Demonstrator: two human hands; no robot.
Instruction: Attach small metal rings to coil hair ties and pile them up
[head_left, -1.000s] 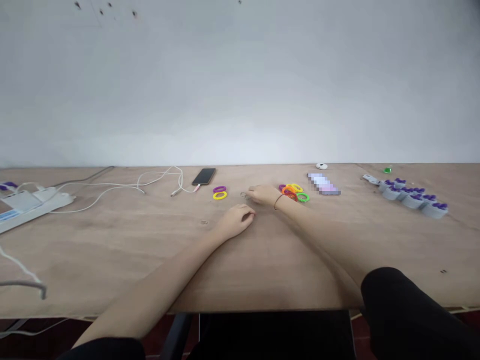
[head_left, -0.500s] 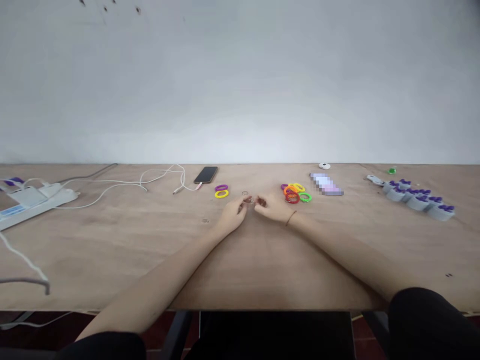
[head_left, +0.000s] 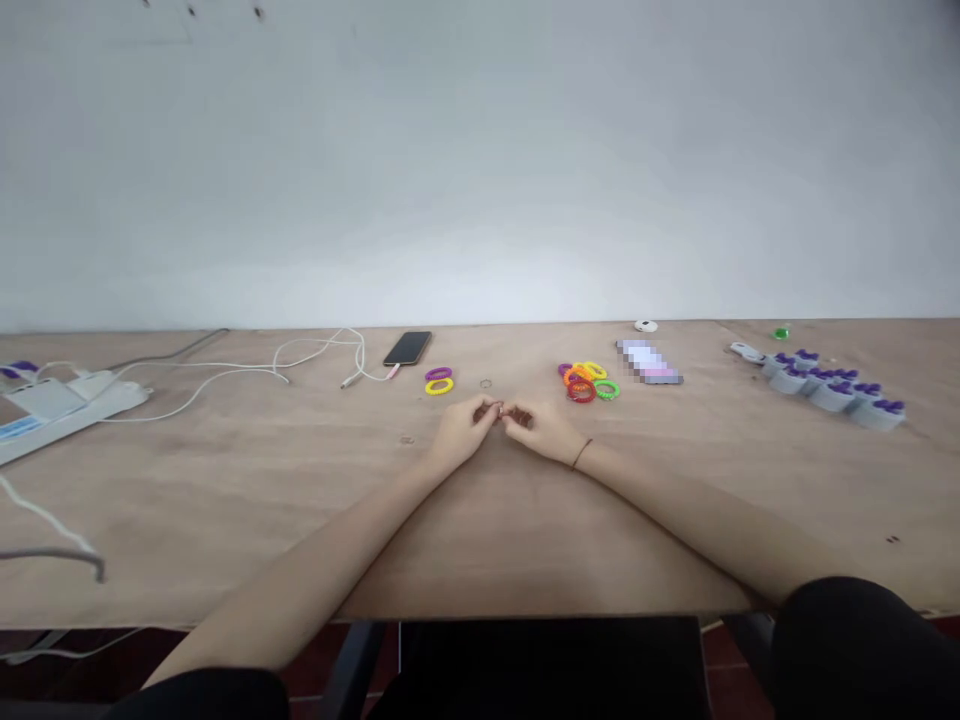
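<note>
My left hand (head_left: 463,425) and my right hand (head_left: 541,428) meet over the middle of the table, fingertips almost touching. Between them they pinch a small shiny metal ring (head_left: 500,408), mostly hidden by the fingers. Just beyond lies another small metal ring (head_left: 486,383). To the left of it, a purple coil wristband (head_left: 439,373) and a yellow coil wristband (head_left: 439,386) lie together. Past my right hand is a pile of coil bands, with a red one (head_left: 581,391), an orange one (head_left: 578,376) and a green one (head_left: 607,390) showing.
A black phone (head_left: 408,348) with a white cable lies at the back left, a power strip (head_left: 67,415) at far left. Another phone (head_left: 649,362) is at the back right. Several purple-topped pale containers (head_left: 832,397) stand at the right, near a green object (head_left: 781,334).
My hands have come closer together, their fingertips now meeting around the small ring. The whole view has shifted slightly; the things on the table have stayed put.
</note>
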